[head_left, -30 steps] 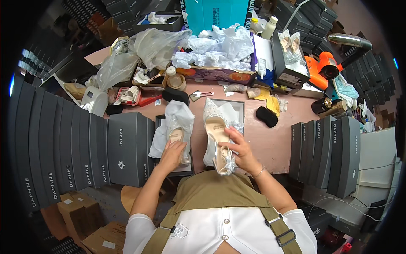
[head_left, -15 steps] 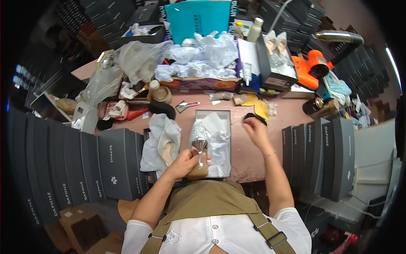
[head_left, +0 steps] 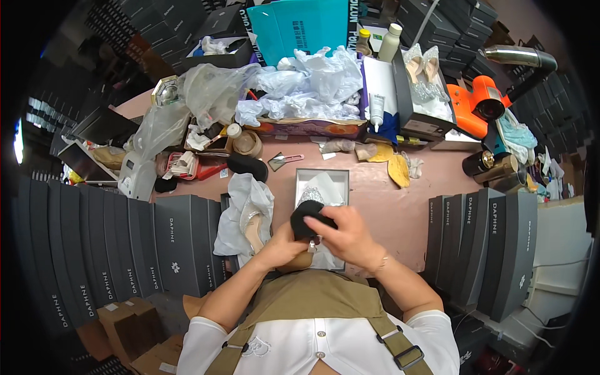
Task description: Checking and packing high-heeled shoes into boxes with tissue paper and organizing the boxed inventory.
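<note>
In front of my body, my left hand is closed around a silver glittery high-heeled shoe, its toe pointing away from me. A black rounded pad is gripped in the fingers of my right hand and covers the middle of the shoe. Whether pad and shoe touch, I cannot tell. Beneath them lies a grey-rimmed shoe box lined with white paper. To its left, another shoe with a beige insole rests on crumpled white tissue.
Grey shoe boxes stand in rows at left and right. Farther back are a carton of crumpled paper, a box with a pair of glittery shoes and an orange heat gun. Yellow cloth lies on the pink table.
My right hand has picked up the black pad from the table's right side and brought it left, over the shoe. My left hand still holds the shoe. The whole view has shifted slightly.
</note>
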Demonstrator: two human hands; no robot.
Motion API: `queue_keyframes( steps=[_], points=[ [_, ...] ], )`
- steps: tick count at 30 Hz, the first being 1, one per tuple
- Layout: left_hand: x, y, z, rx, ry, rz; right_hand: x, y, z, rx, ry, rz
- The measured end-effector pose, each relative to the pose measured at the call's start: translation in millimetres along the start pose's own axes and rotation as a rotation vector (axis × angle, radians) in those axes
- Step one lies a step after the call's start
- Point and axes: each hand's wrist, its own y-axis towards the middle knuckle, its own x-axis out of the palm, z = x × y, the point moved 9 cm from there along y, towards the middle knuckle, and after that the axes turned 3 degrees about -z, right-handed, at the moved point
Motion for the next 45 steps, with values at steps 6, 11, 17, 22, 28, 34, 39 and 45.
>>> queue_keyframes(
  steps=[6,11,17,22,28,34,39,45],
  points=[
    [-24,-32,10,-0.025,0.213,0.098,22,-67,6,0.330,0.041,-0.021],
    [10,-63,76,0.626,1.120,0.241,-21,-81,91,0.616,-0.041,0.303],
    [63,-76,69,0.996,1.142,-0.039,12,-118,162,0.577,-0.121,0.206],
    [91,-81,58,1.107,1.098,-0.167,125,-65,45,0.940,1.414,-0.210],
    [32,-111,52,0.810,0.985,0.296,88,-57,43,0.763,0.970,0.026],
    [-16,-76,20,0.505,-0.225,0.352,56,-28,-6,0.604,0.521,-0.094],
    [-7,-78,34,0.485,-0.199,0.277,44,-24,-15,0.491,0.502,-0.032],
    [2,-85,45,0.626,-0.231,0.370,42,-22,-13,0.485,0.495,0.003]
  ],
)
